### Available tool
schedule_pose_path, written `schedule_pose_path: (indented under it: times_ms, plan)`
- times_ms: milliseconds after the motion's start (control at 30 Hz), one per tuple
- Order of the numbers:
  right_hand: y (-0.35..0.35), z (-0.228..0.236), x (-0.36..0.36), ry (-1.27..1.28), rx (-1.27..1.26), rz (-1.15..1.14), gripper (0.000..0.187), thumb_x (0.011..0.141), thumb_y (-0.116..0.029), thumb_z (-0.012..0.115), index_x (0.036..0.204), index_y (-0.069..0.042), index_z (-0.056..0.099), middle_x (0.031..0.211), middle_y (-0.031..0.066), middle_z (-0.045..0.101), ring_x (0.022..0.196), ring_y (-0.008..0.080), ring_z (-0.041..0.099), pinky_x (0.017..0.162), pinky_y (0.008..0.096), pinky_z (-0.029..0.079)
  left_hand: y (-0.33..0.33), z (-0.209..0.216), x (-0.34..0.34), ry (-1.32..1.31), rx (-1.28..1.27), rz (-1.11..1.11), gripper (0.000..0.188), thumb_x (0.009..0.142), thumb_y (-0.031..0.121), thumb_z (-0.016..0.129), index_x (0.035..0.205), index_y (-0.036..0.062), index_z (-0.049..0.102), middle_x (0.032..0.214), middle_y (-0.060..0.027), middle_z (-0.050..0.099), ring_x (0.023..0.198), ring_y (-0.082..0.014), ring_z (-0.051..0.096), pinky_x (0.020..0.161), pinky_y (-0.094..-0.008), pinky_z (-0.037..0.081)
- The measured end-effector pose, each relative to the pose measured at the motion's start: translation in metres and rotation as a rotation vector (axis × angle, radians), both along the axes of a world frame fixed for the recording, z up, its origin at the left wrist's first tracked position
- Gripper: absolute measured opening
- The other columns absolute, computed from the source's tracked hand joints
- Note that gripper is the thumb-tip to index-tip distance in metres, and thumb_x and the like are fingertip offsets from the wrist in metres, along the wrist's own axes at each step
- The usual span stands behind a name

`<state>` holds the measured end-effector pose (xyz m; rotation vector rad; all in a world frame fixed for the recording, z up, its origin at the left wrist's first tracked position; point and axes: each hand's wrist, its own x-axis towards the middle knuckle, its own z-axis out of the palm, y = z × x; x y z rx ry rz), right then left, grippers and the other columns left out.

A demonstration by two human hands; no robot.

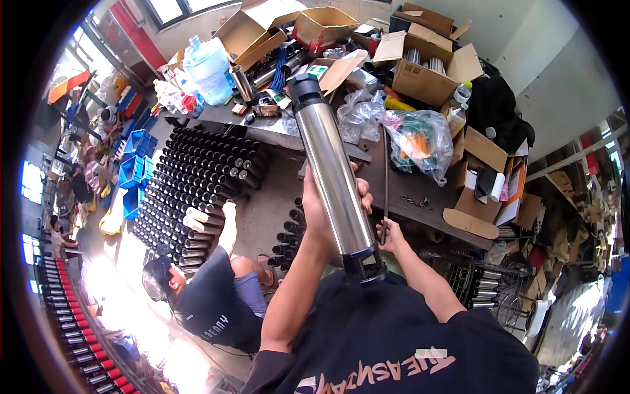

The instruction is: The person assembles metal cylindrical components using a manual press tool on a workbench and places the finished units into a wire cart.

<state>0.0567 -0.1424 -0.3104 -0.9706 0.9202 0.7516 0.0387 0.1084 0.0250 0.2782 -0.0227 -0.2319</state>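
My left hand (317, 213) is wrapped round a shiny steel cylinder (330, 167) with black ends, held up in front of my chest. The cylinder leans, its top toward the bench and its lower black end, open-framed, close to my shirt. My right hand (392, 236), lower and to the right, is closed round a thin dark metal rod (385, 177). The rod points up past the bench's front edge, apart from the cylinder. The tips of my left fingers show on the cylinder's right side; its palm is hidden.
The bench (430, 210) carries cardboard boxes (423, 79), plastic bags (420, 141) and a large water bottle (209, 69). Rows of black cylinders (190, 167) stand on the floor at left. A co-worker (216, 308) sits low beside them, one arm reaching toward them. Blue crates (134, 171) lie beyond.
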Motion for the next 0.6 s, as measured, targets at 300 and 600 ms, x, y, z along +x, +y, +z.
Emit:
schedule_pose_path:
  times_ms: [300,600]
  plan:
    - [0.002,-0.004,-0.002,-0.07,-0.052,-0.024,0.067,0.085,-0.05,0.067,0.132,-0.006,0.05,0.131,0.0105,0.048,0.12,0.0266,0.049,0.101,0.0595,0.043,0.016,0.035,-0.009,0.209,0.405,0.185,0.079,0.1,0.071,0.019,0.118,0.0028,0.055,0.085,-0.0184,0.066,0.071,-0.0317,0.066,0.066,-0.0426,0.057]
    - [-0.019,-0.021,-0.006,-0.145,-0.16,0.361,0.045,0.087,-0.055,0.063,0.106,-0.015,0.064,0.118,0.0007,0.06,0.109,0.019,0.054,0.097,0.0452,0.037,0.025,0.017,-0.009,0.184,0.272,0.103,0.076,0.102,0.067,0.021,0.119,0.0015,0.055,0.09,-0.0204,0.066,0.074,-0.0337,0.068,0.068,-0.0456,0.059]
